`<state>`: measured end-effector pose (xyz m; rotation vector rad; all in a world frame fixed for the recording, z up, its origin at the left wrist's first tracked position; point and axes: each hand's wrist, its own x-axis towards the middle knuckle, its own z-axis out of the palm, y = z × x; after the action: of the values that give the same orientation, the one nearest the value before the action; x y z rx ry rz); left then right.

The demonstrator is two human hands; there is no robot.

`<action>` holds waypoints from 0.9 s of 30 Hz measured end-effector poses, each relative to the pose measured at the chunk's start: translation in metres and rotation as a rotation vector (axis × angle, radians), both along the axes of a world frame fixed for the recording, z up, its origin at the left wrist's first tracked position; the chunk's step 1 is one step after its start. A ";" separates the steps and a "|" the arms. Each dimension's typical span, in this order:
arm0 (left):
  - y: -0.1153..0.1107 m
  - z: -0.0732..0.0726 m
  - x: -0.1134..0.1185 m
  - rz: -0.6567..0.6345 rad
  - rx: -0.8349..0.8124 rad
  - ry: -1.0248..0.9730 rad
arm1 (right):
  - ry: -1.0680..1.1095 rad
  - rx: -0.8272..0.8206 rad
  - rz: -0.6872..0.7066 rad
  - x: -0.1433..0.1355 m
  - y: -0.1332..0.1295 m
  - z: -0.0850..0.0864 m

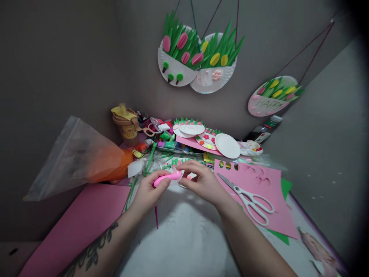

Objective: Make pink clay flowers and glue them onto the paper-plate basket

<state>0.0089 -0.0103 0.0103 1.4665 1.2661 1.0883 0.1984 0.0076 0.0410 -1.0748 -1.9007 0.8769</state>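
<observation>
My left hand (151, 187) is closed round a bright pink, elongated piece of what looks like soft clay (167, 178). My right hand (201, 181) curls at the other end of this piece, with index finger and thumb about its tip, where something clear like plastic film shows. Just behind the fingers, partly hidden, lies a decorated paper plate with green paper grass. A thin magenta stick (156, 217) lies on the white tabletop (184, 238) below my left hand.
White-handled scissors (250, 200) rest on a pink sheet (268, 192) with cut holes, at right. A zip bag with orange contents (106, 165) and another pink sheet (83, 227) occupy the left. Behind are a cup (127, 127), paper plates (227, 146) and a bottle (263, 129).
</observation>
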 end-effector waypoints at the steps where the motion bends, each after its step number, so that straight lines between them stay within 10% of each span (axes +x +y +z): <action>1: 0.000 0.001 0.001 0.000 -0.012 0.000 | -0.004 -0.001 0.001 -0.001 0.000 0.000; 22: 0.004 0.003 0.002 -0.145 -0.176 -0.145 | 0.017 0.222 -0.005 -0.021 -0.005 -0.015; 27: 0.007 -0.006 0.000 0.019 -0.213 -0.303 | 0.143 0.104 -0.071 -0.006 0.000 -0.004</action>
<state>0.0088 -0.0028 0.0042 1.0872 1.1421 1.1043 0.1920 0.0080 0.0367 -0.9841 -1.7593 0.7857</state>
